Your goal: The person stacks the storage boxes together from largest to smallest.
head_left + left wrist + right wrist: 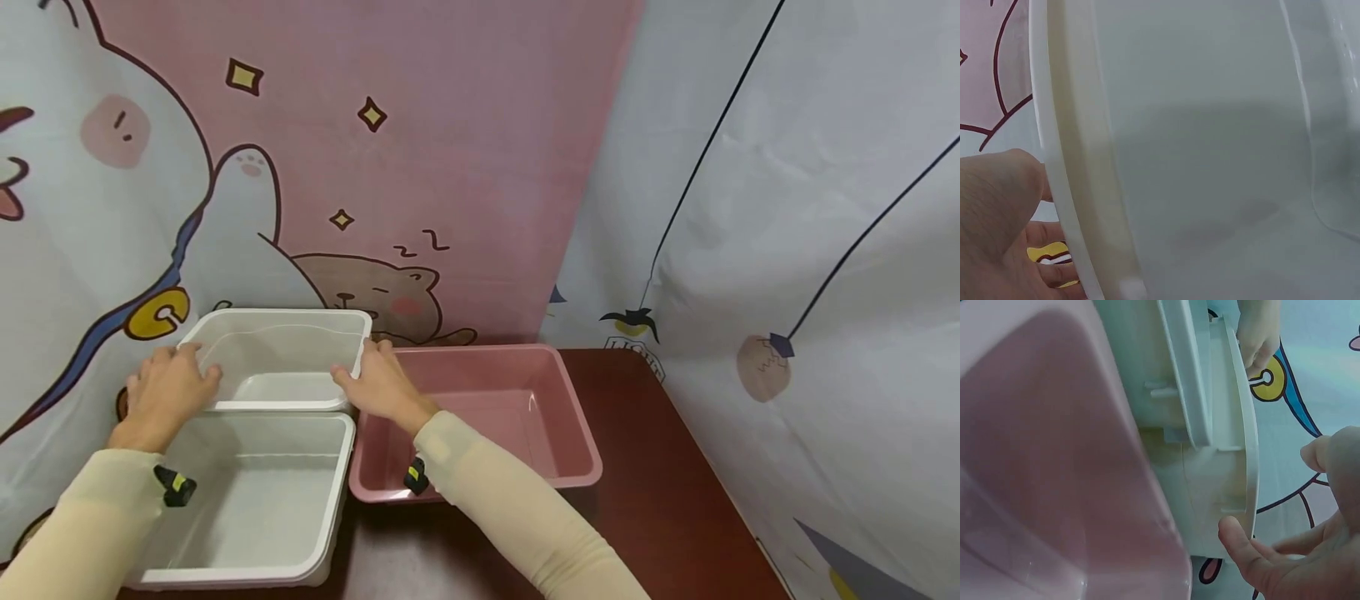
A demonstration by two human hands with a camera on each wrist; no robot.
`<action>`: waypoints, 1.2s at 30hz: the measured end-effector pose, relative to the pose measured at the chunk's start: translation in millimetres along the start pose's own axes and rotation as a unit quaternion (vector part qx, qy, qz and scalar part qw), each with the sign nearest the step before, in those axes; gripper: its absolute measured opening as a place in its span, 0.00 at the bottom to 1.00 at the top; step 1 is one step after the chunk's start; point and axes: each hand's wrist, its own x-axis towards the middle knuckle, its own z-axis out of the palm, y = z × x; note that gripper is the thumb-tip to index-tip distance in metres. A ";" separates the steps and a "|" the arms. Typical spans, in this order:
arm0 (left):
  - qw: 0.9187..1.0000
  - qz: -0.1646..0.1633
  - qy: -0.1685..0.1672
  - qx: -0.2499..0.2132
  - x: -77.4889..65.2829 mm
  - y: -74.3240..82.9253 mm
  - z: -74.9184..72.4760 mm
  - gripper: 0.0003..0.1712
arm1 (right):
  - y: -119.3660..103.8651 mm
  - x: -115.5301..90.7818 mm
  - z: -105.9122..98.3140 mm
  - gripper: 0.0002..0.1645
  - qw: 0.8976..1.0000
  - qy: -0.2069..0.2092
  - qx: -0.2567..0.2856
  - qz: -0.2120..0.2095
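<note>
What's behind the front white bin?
The rear white bin, with the left hand and right hand at its ends, then the printed cloth. The rear bin's near outer wall is hidden behind the front bin.

You get soft, fairly even light in the head view, with a sheen on the dark red desk (405, 550) and a small glint inside the pink plastic tub (491, 417). Your left wrist view is dimmer, a soft-edged shadow crossing the rear white plastic tub (1204, 137); your right wrist view looks slightly hazy.
</note>
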 end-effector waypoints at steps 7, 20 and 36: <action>0.999 -0.024 -0.025 -0.017 2.8 -9.8 0.2 0.47 | -8.9 3.3 6.7 0.57 0.999 -0.006 0.010 0.046; 0.997 -0.045 -0.048 -0.033 6.1 -21.2 -4.9 0.42 | -8.9 8.4 18.9 0.65 0.996 -0.026 0.015 0.090; 0.997 -0.058 -0.020 -0.046 3.2 -13.6 -8.6 0.31 | -3.3 8.9 19.0 0.63 0.997 -0.015 0.019 0.067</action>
